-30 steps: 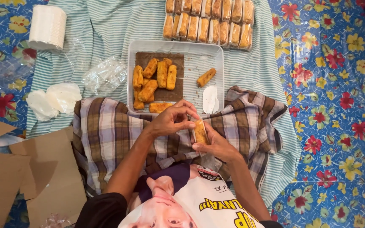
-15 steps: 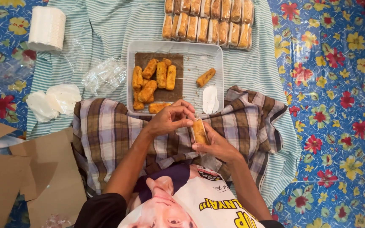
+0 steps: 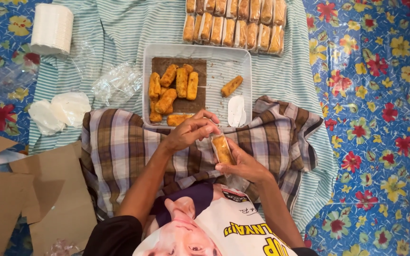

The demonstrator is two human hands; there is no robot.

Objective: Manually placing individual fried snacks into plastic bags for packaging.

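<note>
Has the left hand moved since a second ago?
No. The left hand sits in the same spot just below the clear tray, fingertips at the fried roll.

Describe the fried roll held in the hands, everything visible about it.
The fried roll is a golden-brown, oblong piece with a crumbed-looking crust, seemingly inside a thin clear plastic wrapper. It lies lengthwise in the right hand, cradled on the fingers, while the left hand pinches at its upper end. It is held above the plaid cloth over the lap, just below the clear tray of similar rolls.
</note>
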